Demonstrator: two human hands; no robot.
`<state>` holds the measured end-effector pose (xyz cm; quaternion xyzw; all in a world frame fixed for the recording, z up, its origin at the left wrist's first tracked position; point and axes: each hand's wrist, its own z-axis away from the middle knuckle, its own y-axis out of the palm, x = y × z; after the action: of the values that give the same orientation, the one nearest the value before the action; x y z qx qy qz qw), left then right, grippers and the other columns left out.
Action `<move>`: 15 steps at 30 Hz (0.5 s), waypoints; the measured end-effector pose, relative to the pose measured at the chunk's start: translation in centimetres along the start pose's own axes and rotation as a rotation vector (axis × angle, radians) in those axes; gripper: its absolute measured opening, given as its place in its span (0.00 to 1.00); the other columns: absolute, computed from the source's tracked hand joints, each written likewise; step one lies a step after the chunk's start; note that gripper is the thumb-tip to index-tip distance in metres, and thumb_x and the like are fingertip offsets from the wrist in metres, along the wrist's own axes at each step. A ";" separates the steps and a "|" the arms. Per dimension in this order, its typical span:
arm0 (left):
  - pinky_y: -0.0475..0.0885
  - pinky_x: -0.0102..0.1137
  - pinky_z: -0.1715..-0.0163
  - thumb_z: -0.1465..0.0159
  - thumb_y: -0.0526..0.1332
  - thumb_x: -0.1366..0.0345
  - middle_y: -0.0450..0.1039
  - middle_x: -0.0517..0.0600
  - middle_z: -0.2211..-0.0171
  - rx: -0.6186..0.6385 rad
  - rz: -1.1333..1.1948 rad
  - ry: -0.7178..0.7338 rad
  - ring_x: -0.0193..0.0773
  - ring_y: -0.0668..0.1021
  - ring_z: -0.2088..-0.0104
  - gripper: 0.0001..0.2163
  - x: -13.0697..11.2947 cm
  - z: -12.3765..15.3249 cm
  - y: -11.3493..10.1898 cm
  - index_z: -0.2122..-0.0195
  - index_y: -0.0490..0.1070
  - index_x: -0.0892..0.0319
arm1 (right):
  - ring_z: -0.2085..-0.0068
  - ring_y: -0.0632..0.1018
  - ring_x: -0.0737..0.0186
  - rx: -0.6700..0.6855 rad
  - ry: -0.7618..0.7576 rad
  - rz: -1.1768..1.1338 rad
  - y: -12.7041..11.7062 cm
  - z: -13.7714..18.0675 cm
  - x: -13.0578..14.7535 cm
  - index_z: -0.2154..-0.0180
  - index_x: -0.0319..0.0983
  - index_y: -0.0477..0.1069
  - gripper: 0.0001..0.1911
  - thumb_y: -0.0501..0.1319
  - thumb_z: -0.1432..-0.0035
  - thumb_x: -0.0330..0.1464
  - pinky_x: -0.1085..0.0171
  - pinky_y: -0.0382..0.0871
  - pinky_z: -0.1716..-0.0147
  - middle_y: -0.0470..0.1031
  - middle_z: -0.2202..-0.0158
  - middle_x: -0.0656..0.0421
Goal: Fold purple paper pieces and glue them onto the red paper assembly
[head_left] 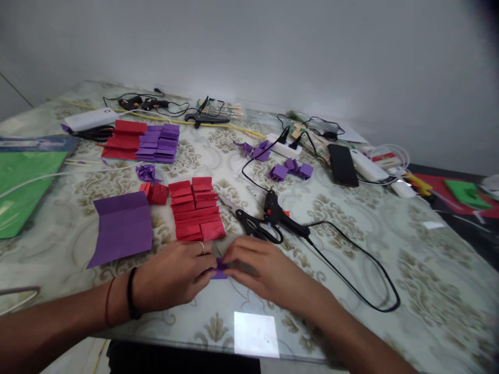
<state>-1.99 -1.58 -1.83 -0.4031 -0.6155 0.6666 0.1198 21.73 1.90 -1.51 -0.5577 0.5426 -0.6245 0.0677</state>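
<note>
wall (234, 52): plain, pale grey | table (179, 322): floral-patterned, glossy | bright patch (256, 334): rectangular, near front edge

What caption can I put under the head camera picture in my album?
Left hand and right hand pinch purple paper near folded red paper, scissors and a glue gun.

Paper (220, 274): one piece, purple, mostly hidden; held at the fingertips between left hand (177, 272) and right hand (265, 267), near side of surface (183, 324).

Craft workspace; glue gun (286, 220), scissors (245, 218)
</note>
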 end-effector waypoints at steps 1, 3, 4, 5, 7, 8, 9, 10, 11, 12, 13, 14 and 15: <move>0.68 0.33 0.70 0.30 0.59 0.73 0.79 0.50 0.66 -0.016 0.003 0.020 0.40 0.80 0.69 0.08 0.0 0.0 0.1 0.64 0.77 0.59 | 0.57 0.81 0.58 -0.060 0.061 0.010 -1.0 0.1 -0.4 0.58 0.42 0.76 0.04 0.63 0.29 0.34 0.61 0.76 0.56 0.81 0.59 0.56; 0.69 0.32 0.70 0.30 0.60 0.73 0.79 0.49 0.66 -0.070 0.062 0.066 0.38 0.80 0.69 0.07 -0.1 0.1 -0.1 0.63 0.77 0.59 | 0.57 0.81 0.56 -0.301 0.231 0.149 -3.1 0.7 -1.8 0.57 0.42 0.75 0.06 0.59 0.29 0.33 0.58 0.75 0.57 0.79 0.59 0.54; 0.70 0.31 0.69 0.30 0.60 0.72 0.79 0.49 0.66 -0.119 0.112 0.097 0.37 0.79 0.69 0.07 -0.1 0.1 -0.3 0.63 0.76 0.58 | 0.57 0.80 0.54 -0.377 0.324 0.251 -4.1 1.1 -2.9 0.57 0.42 0.74 0.05 0.59 0.30 0.33 0.56 0.75 0.56 0.78 0.58 0.52; 0.71 0.30 0.67 0.29 0.60 0.72 0.79 0.49 0.65 -0.175 0.180 0.112 0.36 0.80 0.68 0.06 0.0 0.1 -0.8 0.62 0.76 0.58 | 0.56 0.80 0.51 -0.417 0.405 0.337 -5.1 1.6 -4.0 0.56 0.41 0.73 0.07 0.60 0.33 0.35 0.54 0.75 0.54 0.77 0.57 0.51; 0.73 0.28 0.64 0.29 0.60 0.72 0.79 0.49 0.64 -0.362 0.234 0.094 0.35 0.80 0.66 0.05 0.5 0.0 -2.0 0.61 0.75 0.59 | 0.54 0.80 0.46 -0.395 0.547 0.418 -6.4 2.6 -6.2 0.53 0.38 0.73 0.13 0.62 0.37 0.37 0.50 0.76 0.54 0.75 0.52 0.46; 0.73 0.28 0.63 0.30 0.62 0.71 0.79 0.48 0.65 -0.466 0.226 0.049 0.34 0.80 0.65 0.04 0.9 -0.1 -2.6 0.63 0.75 0.59 | 0.54 0.81 0.45 -0.359 0.609 0.426 -6.8 3.0 -7.2 0.52 0.37 0.73 0.15 0.62 0.38 0.38 0.50 0.76 0.55 0.75 0.51 0.44; 0.72 0.28 0.64 0.30 0.64 0.70 0.78 0.47 0.66 -0.538 0.230 -0.016 0.33 0.79 0.66 0.03 1.4 -0.2 -3.2 0.63 0.75 0.59 | 0.56 0.81 0.45 -0.332 0.658 0.422 -7.1 3.3 -7.9 0.51 0.36 0.73 0.17 0.62 0.38 0.38 0.49 0.77 0.55 0.76 0.52 0.44; 0.71 0.28 0.66 0.31 0.65 0.70 0.77 0.47 0.68 -0.575 0.246 -0.090 0.33 0.77 0.68 0.03 2.0 -0.3 -3.7 0.64 0.75 0.59 | 0.57 0.82 0.46 -0.281 0.685 0.396 -7.3 3.6 -8.4 0.51 0.36 0.73 0.17 0.61 0.38 0.38 0.49 0.77 0.56 0.77 0.54 0.45; 0.69 0.28 0.68 0.31 0.64 0.69 0.75 0.46 0.70 -0.580 0.257 -0.173 0.33 0.75 0.70 0.05 2.6 -0.4 -4.1 0.65 0.75 0.58 | 0.59 0.82 0.48 -0.235 0.695 0.365 -7.4 3.7 -8.6 0.52 0.36 0.74 0.15 0.60 0.37 0.37 0.50 0.77 0.56 0.78 0.56 0.46; 0.69 0.29 0.69 0.32 0.64 0.68 0.74 0.45 0.71 -0.601 0.273 -0.230 0.32 0.73 0.71 0.04 3.2 -0.5 -4.4 0.66 0.76 0.58 | 0.60 0.83 0.49 -0.196 0.691 0.333 -7.4 3.7 -8.7 0.53 0.37 0.75 0.14 0.59 0.36 0.37 0.51 0.78 0.56 0.79 0.57 0.47; 0.68 0.29 0.70 0.32 0.65 0.67 0.73 0.45 0.72 -0.626 0.291 -0.267 0.32 0.72 0.73 0.04 3.8 -0.7 -4.4 0.66 0.76 0.58 | 0.61 0.83 0.51 -0.164 0.679 0.303 -7.4 3.6 -8.6 0.54 0.38 0.75 0.13 0.58 0.36 0.36 0.52 0.78 0.57 0.79 0.58 0.49; 0.68 0.29 0.69 0.33 0.65 0.67 0.73 0.45 0.71 -0.619 0.311 -0.284 0.32 0.71 0.73 0.04 4.2 -0.8 -4.4 0.66 0.77 0.58 | 0.61 0.83 0.52 -0.144 0.665 0.281 -7.5 3.6 -8.5 0.55 0.38 0.76 0.13 0.59 0.36 0.36 0.53 0.78 0.57 0.79 0.57 0.49; 0.68 0.29 0.70 0.34 0.66 0.66 0.73 0.45 0.71 -0.610 0.331 -0.292 0.32 0.71 0.73 0.04 4.6 -0.9 -4.3 0.67 0.77 0.59 | 0.61 0.83 0.53 -0.131 0.653 0.267 -7.5 3.4 -8.3 0.55 0.39 0.77 0.13 0.60 0.37 0.37 0.54 0.78 0.57 0.79 0.56 0.49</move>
<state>-5.83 2.97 0.39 -0.4149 -0.7228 0.5136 -0.2041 31.32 8.55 -1.78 -0.2561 0.6426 -0.7193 -0.0644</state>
